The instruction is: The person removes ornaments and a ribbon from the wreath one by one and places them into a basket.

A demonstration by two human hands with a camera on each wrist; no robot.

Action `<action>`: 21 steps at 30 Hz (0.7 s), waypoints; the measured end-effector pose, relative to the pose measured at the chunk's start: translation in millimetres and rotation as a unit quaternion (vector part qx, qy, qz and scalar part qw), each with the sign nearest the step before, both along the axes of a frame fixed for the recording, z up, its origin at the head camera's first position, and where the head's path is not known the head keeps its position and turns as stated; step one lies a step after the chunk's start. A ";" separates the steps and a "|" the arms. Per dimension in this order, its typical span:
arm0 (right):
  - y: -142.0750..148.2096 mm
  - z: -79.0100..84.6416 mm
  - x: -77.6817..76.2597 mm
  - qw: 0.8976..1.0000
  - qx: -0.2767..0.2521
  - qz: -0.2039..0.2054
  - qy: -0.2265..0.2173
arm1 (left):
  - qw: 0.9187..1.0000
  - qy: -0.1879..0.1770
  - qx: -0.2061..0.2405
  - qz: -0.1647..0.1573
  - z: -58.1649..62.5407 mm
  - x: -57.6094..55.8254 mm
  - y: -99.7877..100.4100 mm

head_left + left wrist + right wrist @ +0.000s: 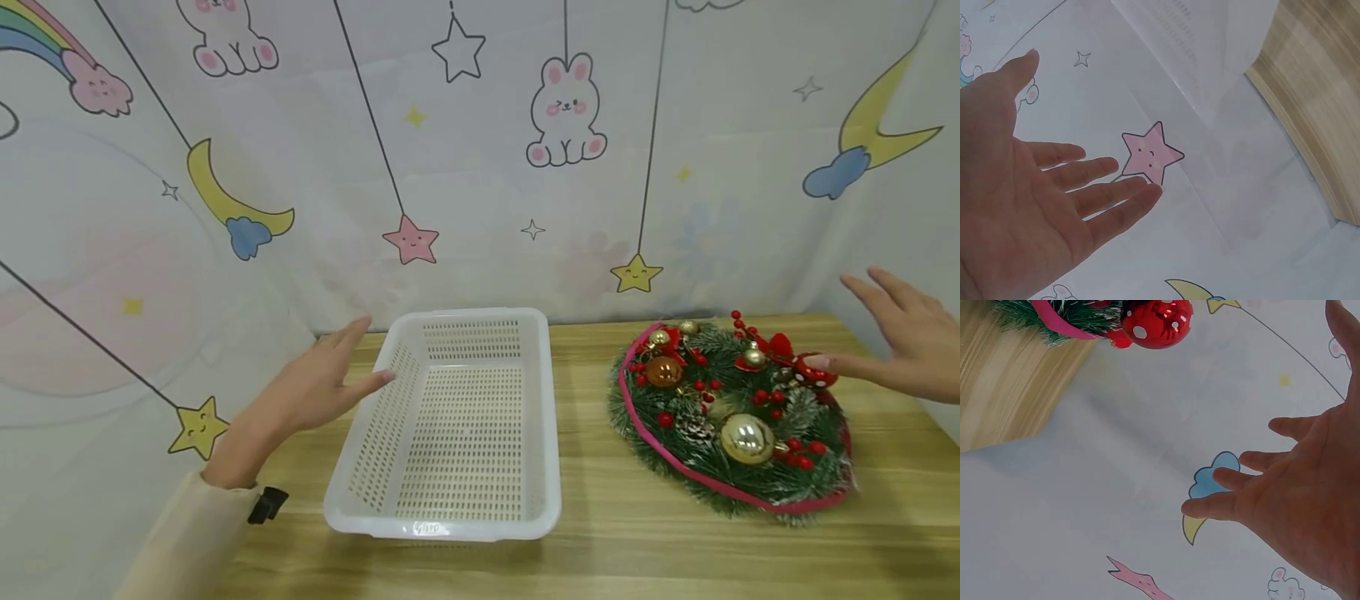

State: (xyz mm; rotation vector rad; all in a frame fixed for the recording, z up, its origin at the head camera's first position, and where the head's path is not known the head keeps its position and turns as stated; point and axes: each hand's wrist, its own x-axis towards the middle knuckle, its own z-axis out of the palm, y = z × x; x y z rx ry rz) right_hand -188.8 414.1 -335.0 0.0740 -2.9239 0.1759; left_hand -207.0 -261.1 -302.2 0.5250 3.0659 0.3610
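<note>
Behind the far edge of the worktop (592, 533) hangs a pale cartoon-print backdrop (480, 150). Left of the worktop's middle, reaching close to its far edge, stands a white perforated basket (461, 442). Its mouth faces up and its long axis runs from the near edge toward the far one; it looks light and slightly flexible, best taken by the rims of its long sides. Toward the far right corner lies a wreath (735, 390), decorated face up, its longer axis slanting from far left to near right. It is probably light, springy and prickly, and its outer greenery seems the safer hold.

Both hands are well apart, fingers extended and spread, holding nothing: the left hand (318, 383) hovers beside the basket's left side, the right hand (907, 342) beside the wreath, near the worktop's right edge. A pink band (697, 477) follows the wreath's left and near rim. Smaller still, a gold bauble (747, 439) and a red spotted bauble (1159, 322) look slick and possibly fragile; the latter sits nearest the right hand.
</note>
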 end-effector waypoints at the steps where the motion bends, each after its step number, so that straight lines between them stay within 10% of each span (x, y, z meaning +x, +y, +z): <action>1: 1.0 -1.6 1.2 1.000 -0.004 0.006 0.003 | 1.000 0.001 0.009 -0.008 1.0 1.4 2.5; 11: 1.7 -12.1 15.4 0.999 -0.026 0.021 0.027 | 0.990 -0.003 0.100 -0.095 9.3 14.2 28.5; 21: -3.4 -16.9 29.7 0.999 -0.029 0.020 0.027 | 0.991 -0.027 0.085 -0.101 19.7 23.2 55.8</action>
